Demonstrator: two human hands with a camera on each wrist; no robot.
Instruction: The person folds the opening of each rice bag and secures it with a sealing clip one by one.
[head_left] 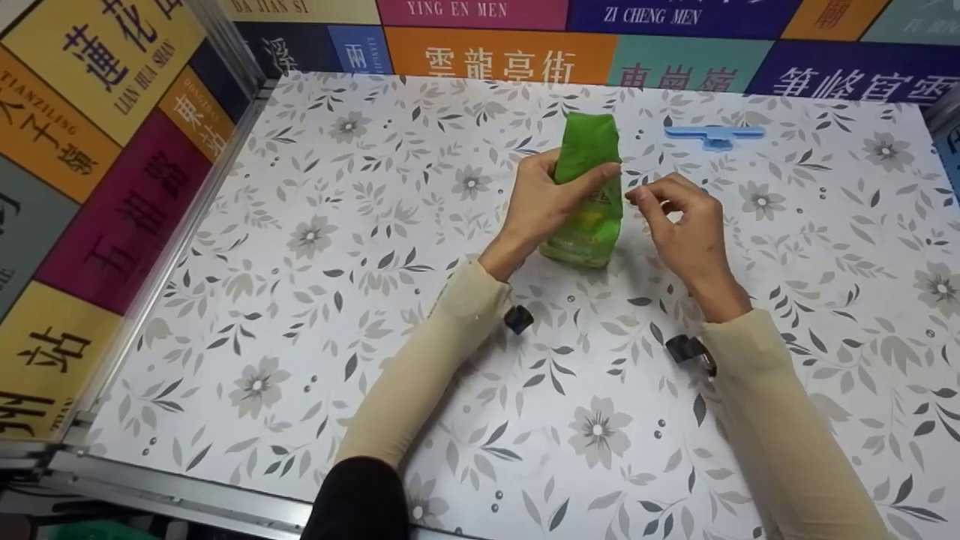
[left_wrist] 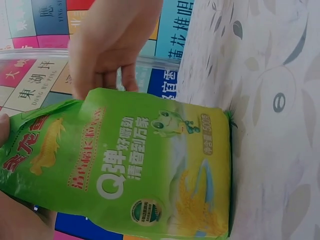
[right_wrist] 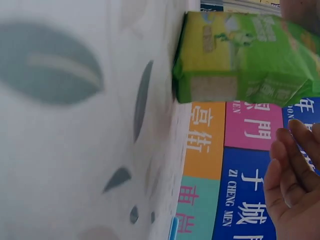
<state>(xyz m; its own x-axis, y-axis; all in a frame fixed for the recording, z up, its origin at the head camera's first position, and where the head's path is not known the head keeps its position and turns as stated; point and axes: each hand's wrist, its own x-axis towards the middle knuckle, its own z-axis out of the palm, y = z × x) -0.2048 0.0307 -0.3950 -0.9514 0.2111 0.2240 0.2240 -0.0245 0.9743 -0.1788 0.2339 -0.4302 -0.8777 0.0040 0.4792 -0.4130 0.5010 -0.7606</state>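
A green and yellow bag of rice (head_left: 581, 232) stands upright on the table, its printed front with a frog and a golden fish facing the left wrist view. My left hand (head_left: 546, 196) grips the bag's upper part from the left, thumb across the near side and fingers behind it. Just right of the bag, my right hand (head_left: 686, 225) hovers with loosely bent fingers, holding nothing and apart from the bag. In the right wrist view its fingers (right_wrist: 290, 170) curve beside the bag. A light blue bag clip (head_left: 716, 135) lies farther back on the right.
The table (head_left: 450, 330) wears a white cover with grey flowers and leaves. Panels with coloured blocks of lettering (head_left: 495, 56) stand along its back and left side. A metal frame edge (head_left: 180, 480) runs along the near left.
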